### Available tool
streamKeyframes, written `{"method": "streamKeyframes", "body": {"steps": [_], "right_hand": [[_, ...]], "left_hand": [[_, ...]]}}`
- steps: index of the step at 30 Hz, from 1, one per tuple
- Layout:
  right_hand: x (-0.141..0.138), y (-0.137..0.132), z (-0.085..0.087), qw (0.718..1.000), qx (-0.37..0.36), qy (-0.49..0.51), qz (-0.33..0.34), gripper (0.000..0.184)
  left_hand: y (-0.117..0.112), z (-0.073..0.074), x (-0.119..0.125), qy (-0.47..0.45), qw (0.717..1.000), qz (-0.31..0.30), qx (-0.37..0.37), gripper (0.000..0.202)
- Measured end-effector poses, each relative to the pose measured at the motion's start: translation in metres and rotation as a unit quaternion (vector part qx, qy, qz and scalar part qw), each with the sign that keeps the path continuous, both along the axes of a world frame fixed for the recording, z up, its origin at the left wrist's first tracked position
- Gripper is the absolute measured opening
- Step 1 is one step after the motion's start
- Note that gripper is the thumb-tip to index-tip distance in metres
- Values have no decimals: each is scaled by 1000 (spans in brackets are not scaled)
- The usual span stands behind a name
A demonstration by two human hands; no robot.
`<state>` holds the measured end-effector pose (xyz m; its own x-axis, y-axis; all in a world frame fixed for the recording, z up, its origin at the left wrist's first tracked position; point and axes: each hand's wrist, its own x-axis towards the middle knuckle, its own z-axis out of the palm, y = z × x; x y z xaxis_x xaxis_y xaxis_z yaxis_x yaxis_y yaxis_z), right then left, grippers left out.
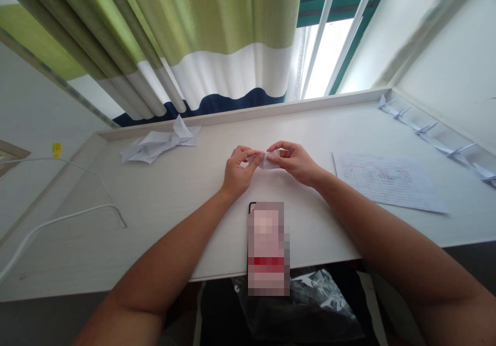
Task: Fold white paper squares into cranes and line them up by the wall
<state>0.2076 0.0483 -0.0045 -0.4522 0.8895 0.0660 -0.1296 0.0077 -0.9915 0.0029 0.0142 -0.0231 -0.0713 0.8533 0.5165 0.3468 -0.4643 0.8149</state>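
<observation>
A small folded piece of white paper (pixel 266 159) is held just above the white desk (pixel 174 191) at its middle. My left hand (pixel 238 170) pinches the paper's left end with thumb and fingers curled. My right hand (pixel 294 161) pinches its right end in the same way. Both forearms reach in from the near edge. The fingers hide most of the paper.
A phone (pixel 268 248) lies at the desk's near edge between my arms. Crumpled white papers (pixel 160 143) sit back left, a printed sheet (pixel 387 181) on the right, several folded paper cranes (pixel 426 129) along the right wall, a white cable (pixel 77 211) on the left. Striped curtains (pixel 186 41) hang behind.
</observation>
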Motion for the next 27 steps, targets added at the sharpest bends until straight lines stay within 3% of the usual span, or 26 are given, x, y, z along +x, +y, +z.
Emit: {"method": "streamKeyframes", "body": {"steps": [4,9,16,22,27], "right_hand": [[-1,1,-3,1000,9,-11,-6,50],[-3,-1,0,997,64,-27,-41,47],[-4,-3,3,991,86,-66,-79,49],[-6,-5,3,998,38,-30,-46,42],[-4,-3,3,994,82,-41,-61,35]], "left_hand": [[-4,4,2,-24,998,-49,-32,17],[-6,6,4,-38,997,-56,-45,24],[-5,4,4,-55,992,-85,-80,31],[-4,2,5,-91,983,-115,-106,36],[-3,1,4,-119,978,-108,-135,40]]}}
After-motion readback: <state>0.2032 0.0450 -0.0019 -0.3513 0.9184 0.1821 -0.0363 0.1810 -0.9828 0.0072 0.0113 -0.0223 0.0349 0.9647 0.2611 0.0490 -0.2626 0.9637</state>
